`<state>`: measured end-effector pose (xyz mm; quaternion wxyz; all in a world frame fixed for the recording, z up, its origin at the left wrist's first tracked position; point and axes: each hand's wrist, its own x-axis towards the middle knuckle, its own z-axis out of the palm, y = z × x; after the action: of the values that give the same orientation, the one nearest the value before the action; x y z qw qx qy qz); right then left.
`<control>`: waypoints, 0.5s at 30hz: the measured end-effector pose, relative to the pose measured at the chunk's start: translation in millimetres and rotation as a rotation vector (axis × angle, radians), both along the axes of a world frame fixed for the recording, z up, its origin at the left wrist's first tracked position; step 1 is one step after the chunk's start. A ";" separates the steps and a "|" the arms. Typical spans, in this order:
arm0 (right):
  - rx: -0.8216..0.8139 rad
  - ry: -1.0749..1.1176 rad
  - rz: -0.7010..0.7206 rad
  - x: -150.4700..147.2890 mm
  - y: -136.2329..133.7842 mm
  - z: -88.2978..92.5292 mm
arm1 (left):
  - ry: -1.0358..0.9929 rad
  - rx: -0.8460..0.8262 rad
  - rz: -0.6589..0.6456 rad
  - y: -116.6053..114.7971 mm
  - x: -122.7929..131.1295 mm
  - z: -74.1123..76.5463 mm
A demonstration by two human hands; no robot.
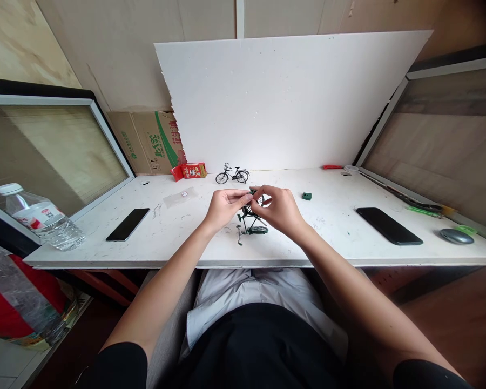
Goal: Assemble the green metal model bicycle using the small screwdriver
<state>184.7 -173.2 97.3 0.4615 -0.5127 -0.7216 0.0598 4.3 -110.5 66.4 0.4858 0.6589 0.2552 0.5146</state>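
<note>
A small dark green model bicycle (249,220) is held on end above the white table, one wheel up between my hands and the other wheel low near the tabletop. My left hand (225,205) pinches the upper wheel end from the left, fingers closed. From the right, my right hand (278,204) grips the same end between thumb and curled fingers. The fingertips nearly meet and hide the exact spot they hold. Behind them a black model bicycle (232,174) stands upright. A small green block-like part (306,196) lies to the right of my right hand.
On the left are a water bottle (44,219), a phone (128,225) and a clear plastic bag (180,197). A red box (194,170) sits at the back. To the right lie another phone (389,226), a grey mouse-shaped object (456,236) and a red tool (334,167). A white board (291,102) stands behind.
</note>
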 end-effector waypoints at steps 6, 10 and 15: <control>0.010 0.004 0.062 5.3 1.9 0.7 | 0.014 -0.023 0.013 1.6 -1.3 -0.5; -0.025 -0.050 0.045 6.5 1.0 3.2 | 0.022 -0.030 0.011 1.6 -1.9 0.8; 0.001 -0.108 0.023 5.4 -1.2 4.6 | 0.029 -0.072 0.039 -2.6 -1.0 6.0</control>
<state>190.1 -174.4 101.9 0.4213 -0.5066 -0.7513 0.0368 3.4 -113.1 72.4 0.4954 0.6431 0.2934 0.5050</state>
